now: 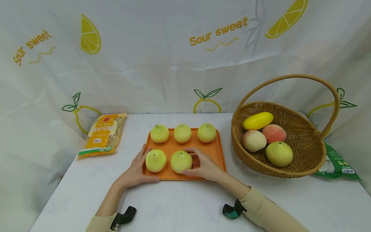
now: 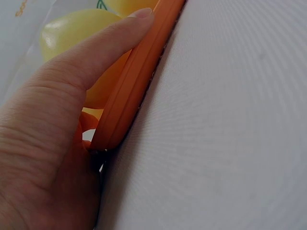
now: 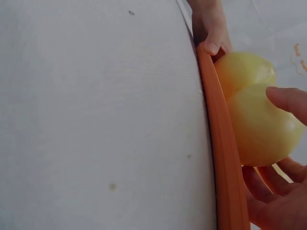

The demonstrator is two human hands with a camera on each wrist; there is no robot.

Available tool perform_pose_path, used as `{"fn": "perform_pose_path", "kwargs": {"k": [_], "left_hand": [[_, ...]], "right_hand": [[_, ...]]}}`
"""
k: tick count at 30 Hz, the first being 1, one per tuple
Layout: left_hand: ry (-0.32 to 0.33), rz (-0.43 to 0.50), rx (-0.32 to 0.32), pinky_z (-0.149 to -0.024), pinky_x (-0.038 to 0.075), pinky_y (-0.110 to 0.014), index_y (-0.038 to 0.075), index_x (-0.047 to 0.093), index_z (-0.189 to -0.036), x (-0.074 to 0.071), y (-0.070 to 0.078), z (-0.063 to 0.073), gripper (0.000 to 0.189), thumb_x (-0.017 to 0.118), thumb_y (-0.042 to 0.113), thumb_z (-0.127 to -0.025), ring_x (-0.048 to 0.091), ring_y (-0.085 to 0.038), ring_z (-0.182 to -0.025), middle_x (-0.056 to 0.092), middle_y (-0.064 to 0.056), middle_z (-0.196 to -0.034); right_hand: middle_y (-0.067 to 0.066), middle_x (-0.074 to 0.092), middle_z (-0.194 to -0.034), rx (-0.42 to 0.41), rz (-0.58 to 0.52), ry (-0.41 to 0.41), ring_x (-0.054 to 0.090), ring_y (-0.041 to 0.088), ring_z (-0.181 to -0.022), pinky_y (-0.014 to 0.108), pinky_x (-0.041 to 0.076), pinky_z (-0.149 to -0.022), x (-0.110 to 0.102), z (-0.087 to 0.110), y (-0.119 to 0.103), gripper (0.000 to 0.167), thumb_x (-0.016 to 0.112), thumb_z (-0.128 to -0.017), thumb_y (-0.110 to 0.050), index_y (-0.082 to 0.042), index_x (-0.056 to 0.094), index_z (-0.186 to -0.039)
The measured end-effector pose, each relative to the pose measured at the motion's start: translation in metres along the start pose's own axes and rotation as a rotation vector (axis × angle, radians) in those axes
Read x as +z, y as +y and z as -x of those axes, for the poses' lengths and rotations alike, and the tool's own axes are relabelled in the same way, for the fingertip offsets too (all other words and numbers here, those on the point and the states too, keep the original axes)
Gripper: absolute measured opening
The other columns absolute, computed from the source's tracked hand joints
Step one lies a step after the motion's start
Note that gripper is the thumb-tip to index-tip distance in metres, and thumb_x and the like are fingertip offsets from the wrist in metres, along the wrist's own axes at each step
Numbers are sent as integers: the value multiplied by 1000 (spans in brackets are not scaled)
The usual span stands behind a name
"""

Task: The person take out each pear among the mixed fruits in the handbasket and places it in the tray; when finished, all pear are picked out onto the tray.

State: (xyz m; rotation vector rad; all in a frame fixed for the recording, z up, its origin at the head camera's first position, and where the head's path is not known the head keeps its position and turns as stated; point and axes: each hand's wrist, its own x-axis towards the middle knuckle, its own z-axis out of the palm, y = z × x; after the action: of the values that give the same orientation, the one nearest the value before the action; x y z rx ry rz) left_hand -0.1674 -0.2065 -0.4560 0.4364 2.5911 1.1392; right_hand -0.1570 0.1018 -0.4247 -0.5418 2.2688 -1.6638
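On an orange tray [image 1: 208,151] stand round yellow-green fruits, three along the back and two in front. My right hand [image 1: 204,164] holds the front-right yellow-green fruit [image 1: 181,161], the thumb on its near side and the fingers curled around its right and far side. In the right wrist view, the thumb [image 3: 290,100] meets the side of this fruit. At the tray's front-left corner my left hand [image 1: 136,170] spreads straight around the rim, its thumb [image 2: 110,40] along the front edge and its fingers up the left side. The front-left fruit [image 1: 156,160] sits beside it.
A wicker basket [image 1: 307,151] with a tall handle stands at right, holding a yellow fruit [image 1: 258,120], two peaches [image 1: 254,140] and a yellow-green fruit [image 1: 279,154]. Behind it lies a green packet [image 1: 337,164]. A yellow bag of grain [image 1: 104,135] lies at back left.
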Motion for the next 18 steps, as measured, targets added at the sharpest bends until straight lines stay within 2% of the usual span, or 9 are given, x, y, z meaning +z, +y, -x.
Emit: {"fn": "perform_pose_path", "kwargs": {"k": [10, 18], "left_hand": [[3, 6, 8, -107, 9, -71, 20, 5, -159, 2, 0, -1, 127, 86, 53, -67, -4, -40, -146, -11, -6, -163], [9, 2, 13, -107, 9, -71, 20, 5, -159, 2, 0, 0, 127, 86, 53, -67, -4, -40, -146, -11, -6, -163]], "right_hand": [[15, 47, -141, 5, -27, 15, 49, 32, -122, 46, 46, -98, -12, 14, -6, 67, 79, -83, -15, -4, 46, -140], [19, 46, -141, -25, -14, 2, 48, 39, -124, 48, 46, -98, -31, 30, -15, 64, 78, -84, -13, -4, 46, -139]]}}
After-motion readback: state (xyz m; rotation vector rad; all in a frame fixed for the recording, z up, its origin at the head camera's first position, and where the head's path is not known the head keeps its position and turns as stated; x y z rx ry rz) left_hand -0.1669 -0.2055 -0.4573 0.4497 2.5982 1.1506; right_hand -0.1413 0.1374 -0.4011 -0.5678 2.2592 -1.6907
